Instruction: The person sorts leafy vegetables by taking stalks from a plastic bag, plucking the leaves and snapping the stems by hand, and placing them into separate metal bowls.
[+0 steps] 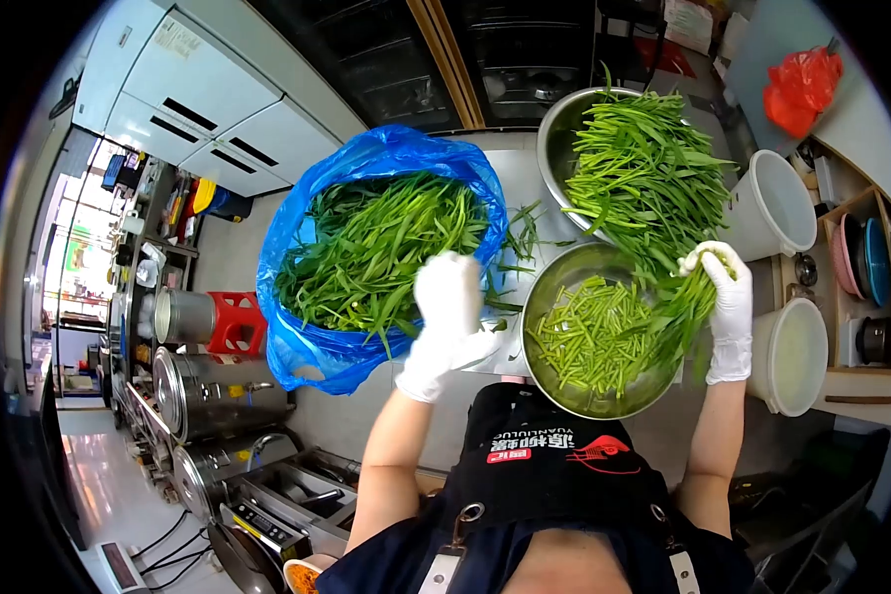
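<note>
My right hand (725, 282), in a white glove, is closed around a bunch of water spinach (685, 307), whose leaves hang over the right side of a metal bowl (589, 404). Short cut stems (594, 332) lie in that bowl. My left hand (450, 317), also gloved, is raised beside the right edge of a blue plastic bag (312, 371). It is smeared by motion, so its fingers do not show clearly. Loose water spinach (386, 243) fills the bag. Behind the bowl, a larger metal basin (556, 148) holds a heap of long green stems and leaves (643, 168).
Leaf scraps (525, 233) lie on the metal table (525, 168) between bag and bowls. Two white buckets (777, 203) stand at the right, near a red plastic bag (802, 89). Left are a red stool (236, 325) and large metal pots (208, 396). White cabinets (193, 89) stand behind.
</note>
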Tool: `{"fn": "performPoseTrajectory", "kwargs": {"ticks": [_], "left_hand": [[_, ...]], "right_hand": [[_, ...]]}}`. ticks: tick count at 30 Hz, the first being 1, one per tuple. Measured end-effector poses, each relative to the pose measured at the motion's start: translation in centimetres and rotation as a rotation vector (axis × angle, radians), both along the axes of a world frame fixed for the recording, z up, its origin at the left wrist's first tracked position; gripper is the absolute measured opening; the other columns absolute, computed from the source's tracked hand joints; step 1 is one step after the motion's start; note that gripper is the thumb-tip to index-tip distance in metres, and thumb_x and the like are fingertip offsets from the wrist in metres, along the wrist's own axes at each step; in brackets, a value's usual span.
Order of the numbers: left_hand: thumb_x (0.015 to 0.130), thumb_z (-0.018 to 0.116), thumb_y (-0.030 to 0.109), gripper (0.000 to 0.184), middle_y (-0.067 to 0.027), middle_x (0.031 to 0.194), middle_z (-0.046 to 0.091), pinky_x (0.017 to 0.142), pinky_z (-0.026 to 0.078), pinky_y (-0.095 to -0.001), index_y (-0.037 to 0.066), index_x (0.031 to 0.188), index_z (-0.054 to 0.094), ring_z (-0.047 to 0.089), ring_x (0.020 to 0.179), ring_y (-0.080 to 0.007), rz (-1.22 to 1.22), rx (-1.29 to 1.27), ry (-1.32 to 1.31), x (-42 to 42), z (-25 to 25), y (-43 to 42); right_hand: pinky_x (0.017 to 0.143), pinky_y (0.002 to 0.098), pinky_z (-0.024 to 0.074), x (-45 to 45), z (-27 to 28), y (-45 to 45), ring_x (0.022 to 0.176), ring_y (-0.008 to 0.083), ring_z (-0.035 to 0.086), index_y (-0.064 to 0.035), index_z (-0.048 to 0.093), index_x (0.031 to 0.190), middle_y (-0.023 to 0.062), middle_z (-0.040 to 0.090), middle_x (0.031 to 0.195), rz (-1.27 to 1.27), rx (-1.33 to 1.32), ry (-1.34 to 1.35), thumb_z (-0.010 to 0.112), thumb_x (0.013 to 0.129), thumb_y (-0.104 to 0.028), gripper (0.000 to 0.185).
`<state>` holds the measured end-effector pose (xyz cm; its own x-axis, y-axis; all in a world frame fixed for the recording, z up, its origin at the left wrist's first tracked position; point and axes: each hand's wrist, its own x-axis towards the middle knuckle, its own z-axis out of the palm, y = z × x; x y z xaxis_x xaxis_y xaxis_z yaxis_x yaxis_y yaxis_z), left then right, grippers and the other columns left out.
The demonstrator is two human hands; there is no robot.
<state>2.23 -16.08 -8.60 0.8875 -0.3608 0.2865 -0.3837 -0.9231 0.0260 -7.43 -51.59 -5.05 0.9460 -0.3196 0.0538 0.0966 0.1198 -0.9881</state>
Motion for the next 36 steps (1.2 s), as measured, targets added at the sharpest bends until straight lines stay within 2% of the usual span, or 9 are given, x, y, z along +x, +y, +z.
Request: {"fn": "performPoseTrajectory", "kwargs": {"ticks": [3,6,10,12,16,25,30,34,36], "left_hand": [[0.068,0.078,0.026,0.021,-0.0088,0.085,0.061,0.07,0.048,-0.0376,0.009,0.076,0.069,0.059,0.082,-0.0272,0.14,0.256,-0.089,3.3,-2.8,4.2],[0.071,0.075,0.022,0.014,-0.0091,0.076,0.061,0.065,0.048,-0.0388,0.01,0.068,0.069,0.06,0.076,-0.0279,0.093,0.405,-0.111,5.1,-4.3,6.2],[0.075,0.072,0.019,0.012,-0.0101,0.079,0.066,0.07,0.051,-0.0375,0.008,0.08,0.075,0.064,0.078,-0.0282,0.099,-0.214,-0.074,3.9,0.4,6.8],[0.076,0.073,0.018,0.015,-0.0109,0.081,0.067,0.071,0.051,-0.0355,0.005,0.084,0.075,0.065,0.079,-0.0274,0.136,-0.349,0.007,2.7,3.4,6.8],[0.075,0.075,0.008,0.01,-0.0092,0.079,0.065,0.07,0.049,-0.0337,0.004,0.084,0.073,0.062,0.076,-0.0264,0.104,-0.635,-0.006,-0.6,5.3,5.6],[0.072,0.077,0.004,0.016,-0.0046,0.08,0.064,0.06,0.046,-0.0368,0.008,0.087,0.07,0.059,0.071,-0.0256,-0.122,-0.466,-0.302,-4.4,2.6,1.5],[0.067,0.083,0.021,0.024,-0.0027,0.085,0.063,0.069,0.042,-0.036,0.01,0.084,0.071,0.059,0.08,-0.023,-0.179,-0.309,-0.148,-4.7,4.1,2.2],[0.072,0.081,0.013,0.016,-0.0043,0.076,0.061,0.06,0.045,-0.0328,0.007,0.081,0.068,0.058,0.067,-0.0218,-0.096,-0.678,-0.289,-3.5,8.4,2.3],[0.081,0.073,0.006,0.012,-0.0052,0.076,0.062,0.062,0.044,-0.0252,-0.001,0.09,0.071,0.054,0.065,-0.0119,0.006,-0.921,0.074,-3.0,9.9,0.9]], "right_hand": [[0.075,0.0333,0.0533,0.4,0.0,2.9,0.073,0.0161,0.059,0.002,0.06,0.096,0.0076,0.059,0.08,0.054,0.174,0.056,0.057,0.094,-0.01,0.013],[0.073,0.031,0.0542,1.3,-0.5,5.3,0.071,0.0155,0.059,0.0033,0.062,0.103,0.0075,0.059,0.08,0.177,0.236,0.053,0.056,0.094,-0.011,0.017],[0.072,0.0281,0.0536,2.7,-0.9,7.7,0.071,0.0145,0.061,0.0044,0.062,0.102,0.0067,0.062,0.08,0.358,0.321,0.164,0.058,0.092,-0.007,0.016],[0.072,0.0322,0.0556,3.7,-0.7,9.3,0.069,0.0157,0.06,0.0038,0.062,0.103,0.0075,0.06,0.08,0.399,0.336,0.184,0.06,0.091,-0.007,0.017],[0.062,0.0256,0.0498,6.6,0.0,12.9,0.064,0.0125,0.058,0.0002,0.064,0.098,0.0041,0.06,0.076,0.376,0.336,0.198,0.065,0.088,-0.007,0.012],[0.051,0.0212,0.0441,10.0,1.0,17.2,0.056,0.0084,0.055,0.003,0.067,0.098,0.0018,0.062,0.072,0.255,0.342,0.207,0.07,0.087,-0.013,0.019],[0.052,0.0207,0.044,10.2,-0.6,16.8,0.056,0.006,0.055,0.0027,0.07,0.096,0.0025,0.065,0.073,0.238,0.113,0.108,0.071,0.087,-0.014,0.02],[0.058,0.0236,0.0481,9.7,-0.4,17.2,0.064,0.0075,0.06,0.0036,0.069,0.099,0.0044,0.068,0.076,0.272,-0.107,0.076,0.071,0.087,-0.016,0.023],[0.061,0.026,0.0501,9.2,-0.2,18.4,0.067,0.0105,0.063,0.004,0.069,0.099,0.0064,0.07,0.078,0.259,-0.226,0.033,0.071,0.086,-0.017,0.025]]}}
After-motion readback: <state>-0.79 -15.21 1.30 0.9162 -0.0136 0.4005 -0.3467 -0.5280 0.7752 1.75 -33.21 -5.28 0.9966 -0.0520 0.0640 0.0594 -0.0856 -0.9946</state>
